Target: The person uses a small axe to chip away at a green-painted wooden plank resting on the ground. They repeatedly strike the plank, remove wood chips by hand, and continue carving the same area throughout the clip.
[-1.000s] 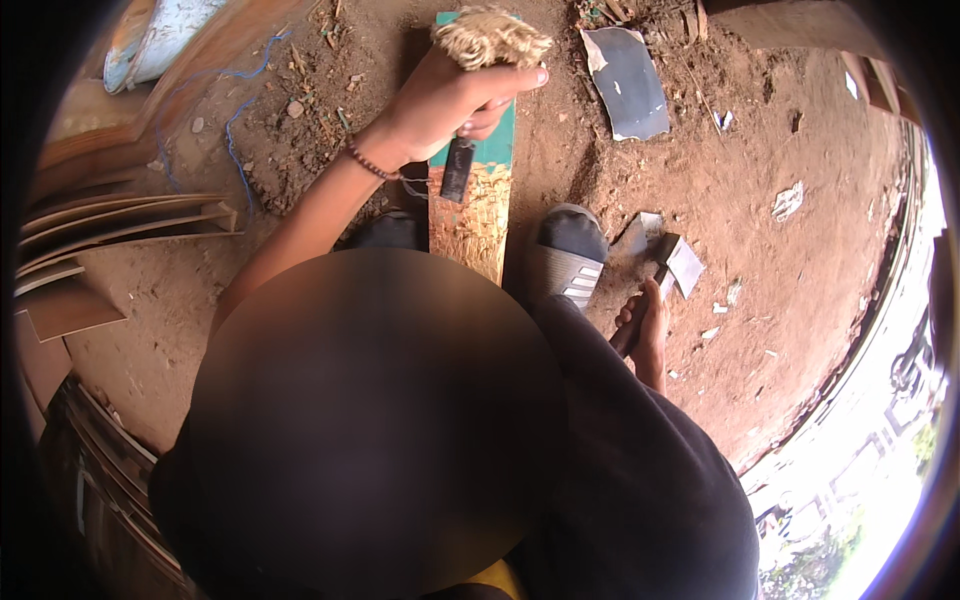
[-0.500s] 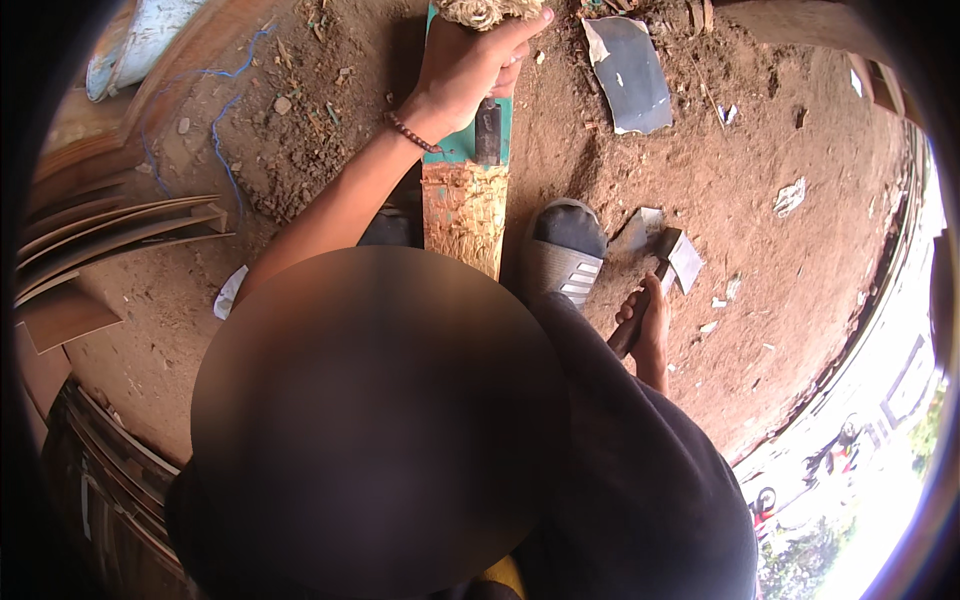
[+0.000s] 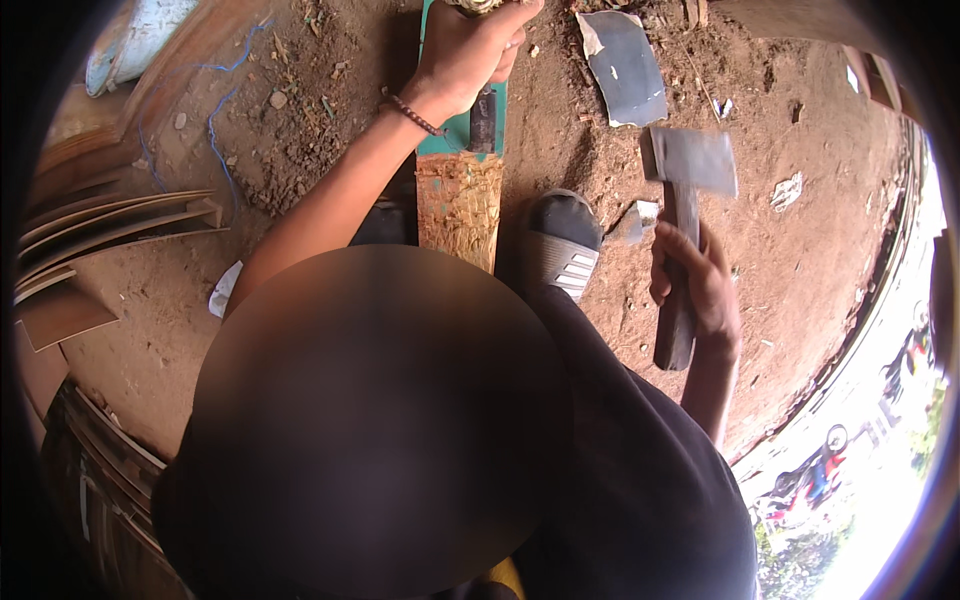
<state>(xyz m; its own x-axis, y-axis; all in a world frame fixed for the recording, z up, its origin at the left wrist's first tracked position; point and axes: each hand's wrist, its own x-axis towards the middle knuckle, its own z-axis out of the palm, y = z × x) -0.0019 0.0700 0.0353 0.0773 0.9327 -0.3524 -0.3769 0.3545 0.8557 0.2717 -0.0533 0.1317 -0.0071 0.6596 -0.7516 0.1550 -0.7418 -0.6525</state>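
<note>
My left hand (image 3: 470, 60) is closed at the top of the view, against a straw-coloured fibrous bundle (image 3: 474, 4) cut off by the upper edge. A dark, handle-like piece (image 3: 483, 122) sticks out below the fist, over a green board (image 3: 459, 135). Nearer to me, a wooden piece with a rough, chipped surface (image 3: 460, 205) runs between my feet. In my right hand (image 3: 708, 285), off to the right, is a hatchet (image 3: 680, 300). Its wooden handle is upright in the view, and its broad grey head, slightly blurred, is above the fingers.
My shoe (image 3: 562, 235) stands right of the chipped wood. A grey sheet (image 3: 625, 70) and a small scrap (image 3: 642, 220) lie on the dirt floor. Thin boards (image 3: 120, 230), blue string (image 3: 215, 130) and a white cylindrical container (image 3: 140, 45) are at the left. Motorbikes (image 3: 820, 470) show beyond the right edge.
My right hand has moved out to the right from beside my leg, and the hatchet's head is now farther up in the view. My left hand has stayed nearly in place.
</note>
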